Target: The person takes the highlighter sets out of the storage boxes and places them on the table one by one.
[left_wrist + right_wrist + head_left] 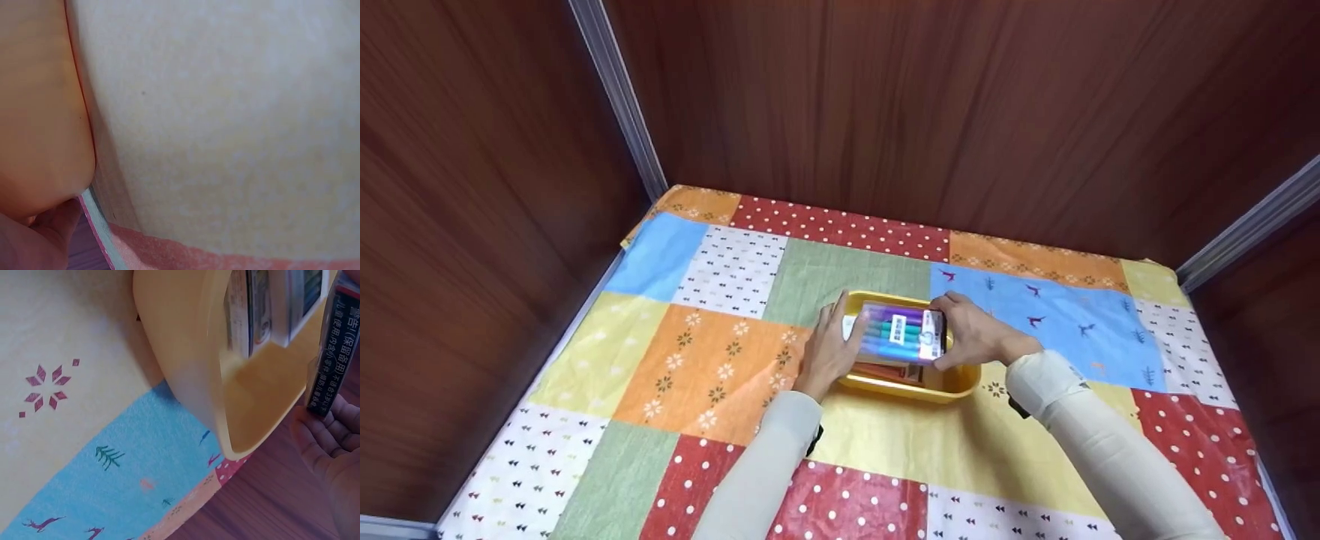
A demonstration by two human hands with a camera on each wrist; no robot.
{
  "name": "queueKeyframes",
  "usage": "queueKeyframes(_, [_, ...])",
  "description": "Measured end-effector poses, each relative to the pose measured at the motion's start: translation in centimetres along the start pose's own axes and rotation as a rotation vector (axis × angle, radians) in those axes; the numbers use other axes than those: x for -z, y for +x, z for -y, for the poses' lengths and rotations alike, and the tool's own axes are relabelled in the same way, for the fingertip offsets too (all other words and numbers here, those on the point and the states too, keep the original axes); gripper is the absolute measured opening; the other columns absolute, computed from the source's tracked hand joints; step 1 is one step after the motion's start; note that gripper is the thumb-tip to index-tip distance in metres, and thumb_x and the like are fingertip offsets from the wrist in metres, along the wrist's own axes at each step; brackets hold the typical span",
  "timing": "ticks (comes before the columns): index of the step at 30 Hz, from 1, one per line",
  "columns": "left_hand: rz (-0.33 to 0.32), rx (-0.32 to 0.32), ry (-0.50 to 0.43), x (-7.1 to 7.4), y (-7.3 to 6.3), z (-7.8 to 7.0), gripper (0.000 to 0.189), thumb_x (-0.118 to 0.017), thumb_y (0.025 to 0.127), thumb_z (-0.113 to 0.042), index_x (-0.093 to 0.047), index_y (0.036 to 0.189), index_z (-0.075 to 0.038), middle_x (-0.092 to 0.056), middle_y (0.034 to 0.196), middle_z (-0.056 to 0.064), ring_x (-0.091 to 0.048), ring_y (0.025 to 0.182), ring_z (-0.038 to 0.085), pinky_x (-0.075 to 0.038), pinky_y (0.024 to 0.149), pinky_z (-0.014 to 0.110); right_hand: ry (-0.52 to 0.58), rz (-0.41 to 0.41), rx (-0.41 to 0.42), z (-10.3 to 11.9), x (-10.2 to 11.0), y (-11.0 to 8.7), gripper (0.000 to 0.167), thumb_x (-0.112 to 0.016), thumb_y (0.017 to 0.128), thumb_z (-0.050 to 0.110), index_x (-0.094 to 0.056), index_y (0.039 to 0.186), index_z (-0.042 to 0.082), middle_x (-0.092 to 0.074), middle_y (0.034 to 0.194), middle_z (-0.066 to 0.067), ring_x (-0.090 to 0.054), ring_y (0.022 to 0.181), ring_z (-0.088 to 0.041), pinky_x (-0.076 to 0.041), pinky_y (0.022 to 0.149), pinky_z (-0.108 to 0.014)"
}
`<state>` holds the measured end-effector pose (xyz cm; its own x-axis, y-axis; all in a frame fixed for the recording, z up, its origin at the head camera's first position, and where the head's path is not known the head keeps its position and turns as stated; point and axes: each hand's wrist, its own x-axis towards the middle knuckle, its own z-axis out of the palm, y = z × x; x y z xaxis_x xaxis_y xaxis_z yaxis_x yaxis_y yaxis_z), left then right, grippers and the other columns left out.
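Note:
In the head view, a flat clear pack of coloured markers [894, 331], purple through green to blue, is held level over a yellow plastic tub [915, 388]. My left hand [834, 349] grips its left end, with the thumb over the top. The opposite end is pinched between the thumb and fingers of my right hand [971, 334]. The right wrist view shows the pack's dark printed edge [332, 354] in the right hand's fingers, above the tub's rim. Several thin boxes [281, 304] stand at one end inside the tub.
A patchwork-patterned cloth [720, 360] covers the table under the tub. Brown wood-grain panels [885, 112] rise at the back and both sides, joined by metal corner strips [619, 97].

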<state>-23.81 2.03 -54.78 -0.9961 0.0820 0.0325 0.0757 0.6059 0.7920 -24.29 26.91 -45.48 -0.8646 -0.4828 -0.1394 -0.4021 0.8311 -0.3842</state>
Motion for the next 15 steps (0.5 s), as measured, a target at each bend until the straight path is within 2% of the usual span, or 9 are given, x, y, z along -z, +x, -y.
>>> queueKeyframes(5, [-0.003, -0.006, 0.000, -0.1, 0.0, 0.0, 0.073, -0.028, 0.101, -0.069, -0.017, 0.163, -0.031, -0.033, 0.162, 0.013, -0.052, 0.136, 0.041, -0.047, 0.102, 0.060, -0.005, -0.051, 0.021, -0.4, 0.2, -0.6, 0.089, -0.092, 0.063, 0.034, -0.051, 0.133, -0.002, -0.054, 0.126, -0.017, -0.055, 0.110, -0.028, -0.050, 0.105, -0.048])
queueKeyframes(15, [-0.002, 0.007, 0.021, 0.0, 0.0, -0.2, 0.074, -0.022, 0.100, -0.073, -0.017, 0.162, -0.033, -0.034, 0.161, 0.010, -0.057, 0.130, 0.039, -0.050, 0.096, 0.057, -0.005, -0.128, 0.058, -1.6, 1.0, -2.2, 0.092, -0.093, 0.060, 0.041, -0.053, 0.131, -0.002, -0.054, 0.123, -0.015, -0.054, 0.110, -0.027, -0.050, 0.103, -0.048])
